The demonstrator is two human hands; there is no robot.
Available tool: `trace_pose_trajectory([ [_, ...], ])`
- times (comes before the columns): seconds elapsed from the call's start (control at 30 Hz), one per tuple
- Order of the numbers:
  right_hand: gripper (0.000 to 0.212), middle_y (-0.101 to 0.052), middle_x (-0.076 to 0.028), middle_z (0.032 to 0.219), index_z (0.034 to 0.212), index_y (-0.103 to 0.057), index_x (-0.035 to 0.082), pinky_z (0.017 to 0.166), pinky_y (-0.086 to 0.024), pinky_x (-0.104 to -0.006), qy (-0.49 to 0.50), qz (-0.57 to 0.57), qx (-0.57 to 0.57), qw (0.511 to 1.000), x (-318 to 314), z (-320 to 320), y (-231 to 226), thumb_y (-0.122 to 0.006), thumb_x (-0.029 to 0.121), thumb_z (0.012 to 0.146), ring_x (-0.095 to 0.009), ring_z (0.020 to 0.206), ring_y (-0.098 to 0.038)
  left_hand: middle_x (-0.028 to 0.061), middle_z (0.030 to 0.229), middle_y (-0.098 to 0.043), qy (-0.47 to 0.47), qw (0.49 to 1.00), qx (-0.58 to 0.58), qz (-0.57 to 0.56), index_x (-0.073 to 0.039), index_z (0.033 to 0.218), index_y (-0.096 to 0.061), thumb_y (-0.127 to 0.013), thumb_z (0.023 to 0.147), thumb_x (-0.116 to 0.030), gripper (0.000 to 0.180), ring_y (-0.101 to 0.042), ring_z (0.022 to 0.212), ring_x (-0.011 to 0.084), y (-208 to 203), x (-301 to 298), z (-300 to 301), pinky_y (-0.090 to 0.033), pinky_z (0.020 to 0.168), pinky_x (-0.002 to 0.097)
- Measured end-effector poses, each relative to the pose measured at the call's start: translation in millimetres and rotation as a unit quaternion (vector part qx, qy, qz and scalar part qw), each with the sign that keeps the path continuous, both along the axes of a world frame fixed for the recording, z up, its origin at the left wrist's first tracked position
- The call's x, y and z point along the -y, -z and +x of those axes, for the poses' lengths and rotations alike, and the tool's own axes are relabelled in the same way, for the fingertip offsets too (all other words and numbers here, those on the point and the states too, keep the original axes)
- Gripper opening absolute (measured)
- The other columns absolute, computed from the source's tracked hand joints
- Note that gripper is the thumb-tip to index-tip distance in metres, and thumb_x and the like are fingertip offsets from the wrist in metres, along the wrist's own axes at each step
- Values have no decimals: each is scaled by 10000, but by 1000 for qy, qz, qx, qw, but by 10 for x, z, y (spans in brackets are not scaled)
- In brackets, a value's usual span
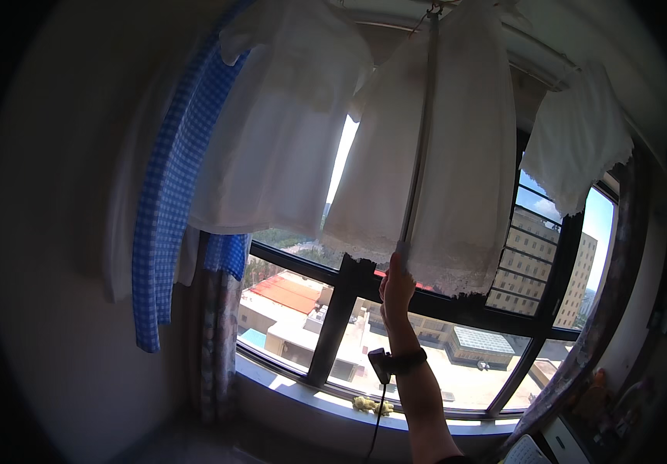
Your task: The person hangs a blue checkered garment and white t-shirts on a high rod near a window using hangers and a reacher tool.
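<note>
My right hand (398,288) is raised in front of the window, its fingers wrapped round the lower end of a long, thin clothes pole (424,131). The pole rises almost upright to a hanger hook (432,11) near the ceiling rail; whether its tip has caught the hook is too small to tell. Directly behind the pole hang pale, sheer white garments (465,147) with lacy lower hems. A dark band with a small black device (381,365) is on my right wrist, and a cord runs down from it. My left hand is out of the picture.
More laundry hangs along the rail: a white shirt (275,131), a blue checked cloth (171,185) and a small white top (577,139). Behind are dark window frames (332,336), patterned curtains (219,348) and a sill (287,380) bearing small yellowish items (372,405).
</note>
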State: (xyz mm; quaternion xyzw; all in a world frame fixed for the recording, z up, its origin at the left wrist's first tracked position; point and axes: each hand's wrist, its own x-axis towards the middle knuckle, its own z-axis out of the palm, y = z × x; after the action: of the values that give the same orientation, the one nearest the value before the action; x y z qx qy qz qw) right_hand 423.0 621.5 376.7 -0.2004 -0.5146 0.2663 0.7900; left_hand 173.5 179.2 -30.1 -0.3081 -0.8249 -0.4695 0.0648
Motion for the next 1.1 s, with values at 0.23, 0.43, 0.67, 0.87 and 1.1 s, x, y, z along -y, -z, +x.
trace_pose_trajectory([
  [0.23,323,-316,60,426,614,-402,133,300,-174,-201,-5,-70,11,997,7,-151,743,-552,316,834,-28,314,-272,233,993,-503,92,995,-34,15,30,1021,-499,-613,744,-200,378,-435,964,374,-158,-478,-500,-352,861,438],
  [0.43,213,-391,13,453,651,-432,74,316,-240,-214,-36,-135,32,990,366,-453,1709,-571,118,806,-61,331,-332,197,1029,-480,175,982,-45,49,-35,1092,-489,-621,743,-212,413,-464,931,347,-28,-813,-771,-400,798,422],
  [0.67,190,-473,1,496,685,-504,51,384,-340,-233,-16,-173,89,981,824,-637,2739,-630,156,781,-90,433,-467,157,909,-481,244,965,-54,81,-50,1093,-496,-650,667,-148,463,-502,780,239,175,-1018,-922,-449,610,335],
  [0.87,322,-466,37,491,579,-497,103,387,-324,-222,-5,-360,133,923,1224,-424,3965,-620,312,790,-68,430,-437,153,914,-487,270,956,-73,86,-37,1055,-512,-642,693,-179,411,-475,814,263,163,-965,-1071,-404,688,363],
  [1.1,278,-410,52,450,524,-461,101,349,-289,-210,115,-370,43,921,2541,108,4229,-659,135,715,-38,383,-375,165,949,-496,393,919,17,-25,-37,1043,-517,-628,718,-176,371,-474,830,298,155,-1179,-966,-393,732,383],
])
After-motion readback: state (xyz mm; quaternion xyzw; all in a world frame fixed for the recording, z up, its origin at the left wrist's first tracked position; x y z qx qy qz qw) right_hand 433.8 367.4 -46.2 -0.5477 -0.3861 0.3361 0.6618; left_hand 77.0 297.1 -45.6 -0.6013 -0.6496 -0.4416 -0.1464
